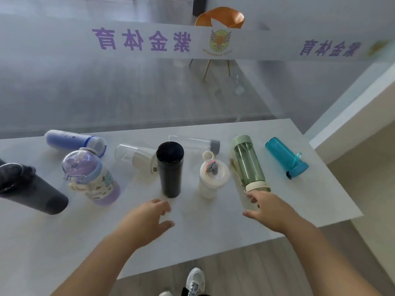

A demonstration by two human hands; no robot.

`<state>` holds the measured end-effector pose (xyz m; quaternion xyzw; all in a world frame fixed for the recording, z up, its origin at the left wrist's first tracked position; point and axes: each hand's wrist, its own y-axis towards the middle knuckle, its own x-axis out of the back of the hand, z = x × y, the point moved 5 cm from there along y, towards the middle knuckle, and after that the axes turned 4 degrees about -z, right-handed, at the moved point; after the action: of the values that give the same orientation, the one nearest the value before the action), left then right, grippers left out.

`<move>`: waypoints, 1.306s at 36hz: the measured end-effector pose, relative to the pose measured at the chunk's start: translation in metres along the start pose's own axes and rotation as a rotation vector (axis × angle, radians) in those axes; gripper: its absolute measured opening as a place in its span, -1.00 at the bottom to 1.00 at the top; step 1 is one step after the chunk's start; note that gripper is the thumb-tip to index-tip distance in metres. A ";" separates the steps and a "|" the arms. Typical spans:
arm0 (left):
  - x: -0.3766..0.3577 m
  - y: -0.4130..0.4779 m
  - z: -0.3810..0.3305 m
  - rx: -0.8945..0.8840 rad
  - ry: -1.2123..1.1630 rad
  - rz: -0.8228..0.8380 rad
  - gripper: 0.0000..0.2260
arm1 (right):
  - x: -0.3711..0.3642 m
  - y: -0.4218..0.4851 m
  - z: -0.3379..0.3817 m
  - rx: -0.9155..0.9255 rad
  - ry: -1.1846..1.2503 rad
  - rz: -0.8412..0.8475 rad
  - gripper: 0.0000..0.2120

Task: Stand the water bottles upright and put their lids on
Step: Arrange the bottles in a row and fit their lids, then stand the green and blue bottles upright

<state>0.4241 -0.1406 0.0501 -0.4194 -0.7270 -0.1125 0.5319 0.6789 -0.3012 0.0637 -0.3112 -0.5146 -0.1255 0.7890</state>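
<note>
Several bottles are spread over a white table (64, 242). Upright stand a black tumbler (170, 169), a white bottle with a loop lid (210, 178), a purple cartoon bottle (92, 176) and a dark grey flask (27, 189). On their sides lie a green bottle (249, 163), a teal bottle (285, 155), a clear bottle with a grey cap (193, 143), a clear bottle with a white flip lid (136, 155) and a lilac bottle (74, 141). My left hand (147, 221) hovers open before the black tumbler. My right hand (268, 208) is open, fingertips at the green bottle's near end.
A glass partition with a frosted band of purple lettering (141, 40) runs behind the table's far edge. An orange chair (220, 18) stands beyond it. The table's right edge (333, 174) drops to a wooden floor. My white shoe (195, 280) shows below the near edge.
</note>
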 end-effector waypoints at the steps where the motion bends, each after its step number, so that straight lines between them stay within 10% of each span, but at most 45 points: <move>1: -0.004 0.001 -0.006 -0.008 0.011 0.023 -0.66 | -0.001 -0.005 -0.005 -0.013 0.002 0.017 -0.43; 18: -0.062 0.072 -0.158 -0.163 0.021 0.119 -0.63 | 0.032 0.007 -0.151 -0.177 -0.065 -0.037 -0.49; 47: -0.143 0.177 -0.253 0.461 -0.448 -0.163 -0.27 | 0.049 0.158 -0.251 -0.183 0.261 -0.046 -0.34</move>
<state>0.7366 -0.2551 -0.0206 -0.2426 -0.8635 0.1079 0.4288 0.9664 -0.3281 -0.0191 -0.3510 -0.4011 -0.2295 0.8144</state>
